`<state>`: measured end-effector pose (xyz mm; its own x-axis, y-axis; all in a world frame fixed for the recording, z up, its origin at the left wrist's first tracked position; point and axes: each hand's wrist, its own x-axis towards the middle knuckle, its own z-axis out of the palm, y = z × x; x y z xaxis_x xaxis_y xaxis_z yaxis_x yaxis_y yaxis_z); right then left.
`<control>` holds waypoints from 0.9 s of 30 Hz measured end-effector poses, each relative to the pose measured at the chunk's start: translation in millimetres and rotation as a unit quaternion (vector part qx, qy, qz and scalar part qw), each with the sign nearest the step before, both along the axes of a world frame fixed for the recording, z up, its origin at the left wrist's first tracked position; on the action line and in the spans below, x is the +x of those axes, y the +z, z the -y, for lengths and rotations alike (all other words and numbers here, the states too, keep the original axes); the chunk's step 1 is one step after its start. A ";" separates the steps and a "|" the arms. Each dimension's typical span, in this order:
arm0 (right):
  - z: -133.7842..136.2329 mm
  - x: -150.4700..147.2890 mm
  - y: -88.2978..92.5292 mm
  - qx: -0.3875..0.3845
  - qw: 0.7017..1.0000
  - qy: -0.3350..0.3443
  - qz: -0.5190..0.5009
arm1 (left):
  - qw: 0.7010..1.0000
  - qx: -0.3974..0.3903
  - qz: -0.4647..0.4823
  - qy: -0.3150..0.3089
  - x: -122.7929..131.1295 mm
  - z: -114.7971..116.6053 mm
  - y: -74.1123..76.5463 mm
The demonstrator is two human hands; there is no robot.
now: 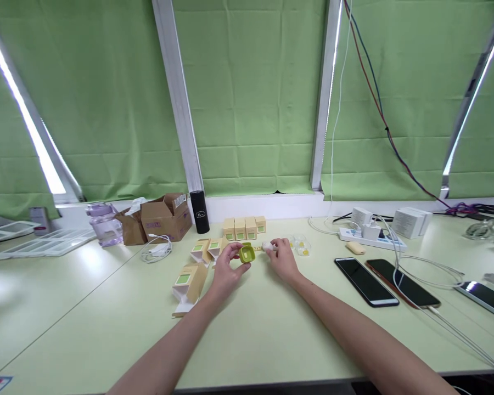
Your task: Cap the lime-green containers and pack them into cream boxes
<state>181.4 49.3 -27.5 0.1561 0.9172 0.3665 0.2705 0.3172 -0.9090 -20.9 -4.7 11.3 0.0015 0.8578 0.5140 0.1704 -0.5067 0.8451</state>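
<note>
My left hand (229,269) is closed on a small green square case (247,253), its hollow inside facing me. Just to the right, my right hand (284,260) pinches a small white rounded piece (267,246) whose kind I cannot make out. A short pale yellow strip shows between the case and the white piece. Beyond my right hand lies a clear plastic tray (301,245) with small yellow spots in it. Opened cardboard cartons (191,281) with green squares stand left of my left hand. Several closed small cartons (239,228) form a row behind my hands.
A brown cardboard box (164,218), a black bottle (200,212) and a purple jug (104,225) stand at the back left, near a coiled white cable (157,250). To the right lie phones (366,281), a power strip (389,243), a beige oval object (355,248) and loose cables.
</note>
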 end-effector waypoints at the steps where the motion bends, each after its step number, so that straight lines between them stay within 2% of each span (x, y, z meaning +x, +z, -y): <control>1: 0.7 -1.7 0.4 -0.017 0.997 0.013 -0.069 | 1.000 0.000 0.002 0.005 -0.2 -0.4 0.2; 3: 3.3 -6.1 1.4 -0.052 0.989 0.038 -0.136 | 1.000 0.001 0.004 0.012 -0.7 -0.6 0.6; 8: 16.9 -14.4 7.6 -0.101 0.963 0.107 -0.227 | 1.000 0.001 0.005 0.010 -1.3 0.3 0.5; 9: 19.9 -14.5 9.5 -0.107 0.953 0.127 -0.253 | 1.000 0.000 0.007 0.008 -1.2 0.4 0.3; 12: 27.6 -11.5 15.5 -0.138 0.895 0.203 -0.373 | 1.000 -0.005 0.012 0.002 -0.6 0.4 -0.3; 14: 31.4 -7.8 19.8 -0.142 0.875 0.222 -0.405 | 1.000 -0.007 0.013 0.001 -0.1 0.8 -0.1; 21: 42.8 4.0 33.9 -0.105 0.870 0.296 -0.381 | 1.000 -0.015 0.009 -0.003 1.2 3.6 1.5; 27: 45.1 2.3 34.7 -0.083 0.867 0.291 -0.396 | 1.000 -0.010 0.011 -0.004 2.2 4.8 2.4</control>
